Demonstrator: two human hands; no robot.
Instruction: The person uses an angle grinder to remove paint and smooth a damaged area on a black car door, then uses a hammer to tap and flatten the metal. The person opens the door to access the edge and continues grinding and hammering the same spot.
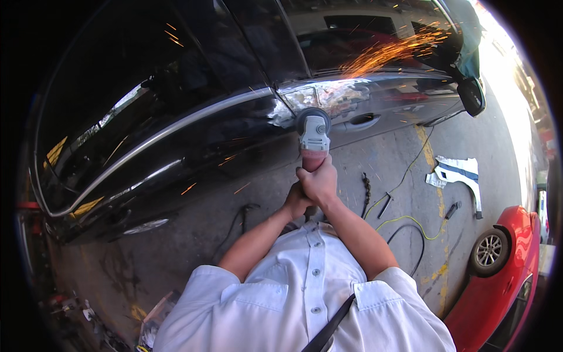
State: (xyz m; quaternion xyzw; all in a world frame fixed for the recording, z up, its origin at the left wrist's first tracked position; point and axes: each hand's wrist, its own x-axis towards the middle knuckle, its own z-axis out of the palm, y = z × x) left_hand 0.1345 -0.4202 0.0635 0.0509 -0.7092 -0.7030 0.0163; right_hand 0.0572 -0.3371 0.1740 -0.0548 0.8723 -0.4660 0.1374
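two bare hands hold one angle grinder (313,141) out in front of the person's white shirt. the right hand (318,180) has its fingers clenched around the reddish body of the tool, and the left hand (297,202) sits just behind and below it, its fingers curled on the rear of the same tool, though they are partly hidden. the grinder has a pale grey head with a dark round guard at its far end, and that end presses against the side of one black car (193,117) near the seam between its two doors, where the paint is ground down to bare bright metal. one door handle (361,120) lies just right of the tool. a spray of orange sparks (387,53) flies up and to the right across the window glass. on the concrete floor (410,176) to the right lie a few dark hand tools, one yellow-green cable (410,220) and one white body panel (460,173). further right stands one red car (504,276) with one wheel showing.
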